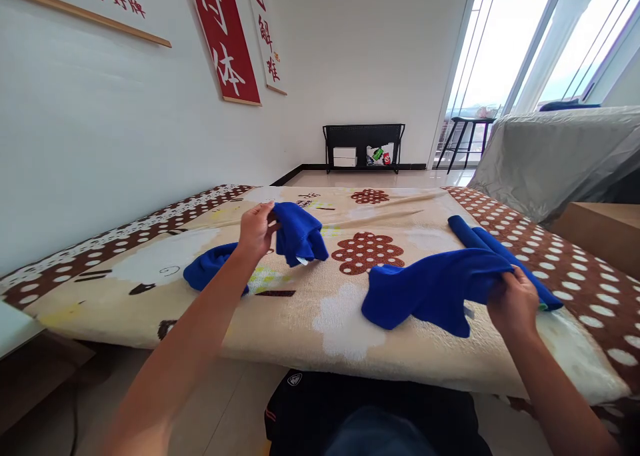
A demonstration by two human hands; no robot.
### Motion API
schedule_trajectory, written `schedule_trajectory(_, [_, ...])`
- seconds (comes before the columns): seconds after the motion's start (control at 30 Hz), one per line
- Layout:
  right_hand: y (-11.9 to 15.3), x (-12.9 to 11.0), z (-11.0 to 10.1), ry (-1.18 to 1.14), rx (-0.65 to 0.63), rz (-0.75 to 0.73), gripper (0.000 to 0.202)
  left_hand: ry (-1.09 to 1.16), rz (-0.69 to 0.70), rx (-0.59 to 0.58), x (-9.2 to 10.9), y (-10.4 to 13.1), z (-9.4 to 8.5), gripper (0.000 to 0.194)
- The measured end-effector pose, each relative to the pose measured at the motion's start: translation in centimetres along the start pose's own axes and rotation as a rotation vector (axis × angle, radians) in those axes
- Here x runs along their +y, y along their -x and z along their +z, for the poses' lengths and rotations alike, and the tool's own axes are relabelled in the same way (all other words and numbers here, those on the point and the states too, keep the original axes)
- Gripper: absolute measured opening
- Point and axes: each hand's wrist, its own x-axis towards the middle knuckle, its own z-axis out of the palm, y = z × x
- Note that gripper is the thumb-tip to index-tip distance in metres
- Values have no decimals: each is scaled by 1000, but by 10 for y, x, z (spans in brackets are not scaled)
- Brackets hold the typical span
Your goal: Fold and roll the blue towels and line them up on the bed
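Pinched in my left hand [257,231] is a bunched blue cloth [299,233], lifted just over the patterned blanket, with a small white tag at its lower edge. Beneath my left forearm lies a crumpled blue cloth [207,267], partly hidden by the arm. My right hand [515,299] is closed on the corner of another blue cloth [430,289], which stretches leftward and droops onto the blanket; a pale tag shows near its lower edge. Beyond my right hand, rolled blue cloths [480,237] lie side by side, partly covered by the hand and the held cloth.
The cream and brown blanket [345,309] covers a bed-like surface in front of me. At the right are a cardboard box [605,233] and plastic-covered furniture [565,149]. A black rack [365,136] and a stool [467,126] stand farther back.
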Motion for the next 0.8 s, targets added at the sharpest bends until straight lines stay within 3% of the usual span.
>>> schedule_trajectory(0.17, [-17, -6, -23, -155, 185, -44, 27, -299, 319, 209, -2, -36, -62, 24])
schedule_trajectory(0.27, [-15, -10, -27, -238, 218, -36, 27, -811, 461, 216, -15, -44, -103, 20])
schedule_trajectory(0.33, [-12, -10, -25, -289, 250, -10, 28, -1122, 488, 200, -31, -42, -124, 16])
schedule_trajectory(0.4, [-8, -9, -21, -324, 280, 1, 29, -1266, 461, 175, -49, -35, -136, 6])
schedule_trajectory(0.43, [-7, -8, -19, -336, 284, 1, 30, -1335, 454, 154, -58, -30, -139, 16])
schedule_trajectory(0.5, [-5, -7, -16, -343, 280, -2, 33, -1518, 465, 72, -74, -19, -139, 42])
schedule_trajectory(0.6, [-5, -7, -13, -351, 269, -6, 32, -1721, 492, -216, -91, -8, -135, 66])
schedule_trajectory(0.7, [-6, -6, -14, -356, 268, -8, 31, -1809, 419, -499, -101, -2, -135, 63])
schedule_trajectory(0.8, [-6, -3, -16, -364, 273, -15, 27, -1869, 303, -567, -106, 1, -144, 53])
